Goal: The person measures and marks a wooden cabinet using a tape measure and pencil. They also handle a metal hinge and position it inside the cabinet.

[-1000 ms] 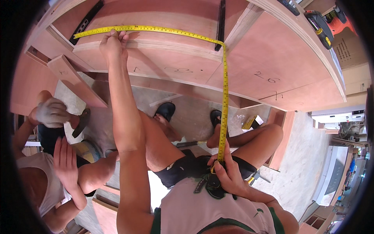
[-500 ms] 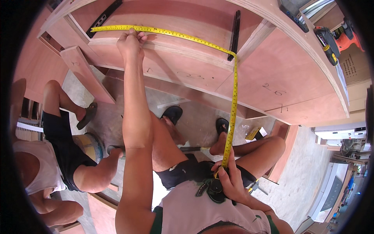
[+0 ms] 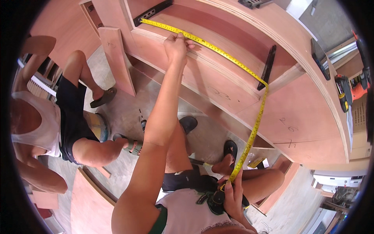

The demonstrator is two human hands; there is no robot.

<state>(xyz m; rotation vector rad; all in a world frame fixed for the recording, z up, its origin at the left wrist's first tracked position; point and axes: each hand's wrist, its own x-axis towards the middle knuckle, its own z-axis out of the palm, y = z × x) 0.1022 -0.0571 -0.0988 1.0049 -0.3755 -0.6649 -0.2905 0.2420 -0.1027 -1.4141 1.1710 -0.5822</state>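
A yellow tape measure blade (image 3: 218, 50) stretches across the opening of a pinkish plywood cabinet (image 3: 249, 105). Its end lies at the black drawer slide (image 3: 154, 12) on the left. At the right-hand drawer slide (image 3: 268, 67) the blade bends over the cabinet edge and runs down toward me. My left hand (image 3: 177, 46), arm stretched out, pinches the blade's lower edge above the front rail. Close to my body, my right hand (image 3: 233, 195) grips the dark tape measure case (image 3: 219, 195), with a thumb by the mouth where the blade comes out; fingers partly hide the case.
Another person (image 3: 39, 117) sits at the left on a bucket (image 3: 97, 126). A plywood strip (image 3: 116, 58) leans against the cabinet. A drill (image 3: 143, 123) lies on the floor beyond my left arm. Power tools (image 3: 344, 93) rest on the cabinet top at right.
My view has turned, so the cabinet and tape sit further right and are more tilted. Both hands keep their hold, and the tape still spans the same opening.
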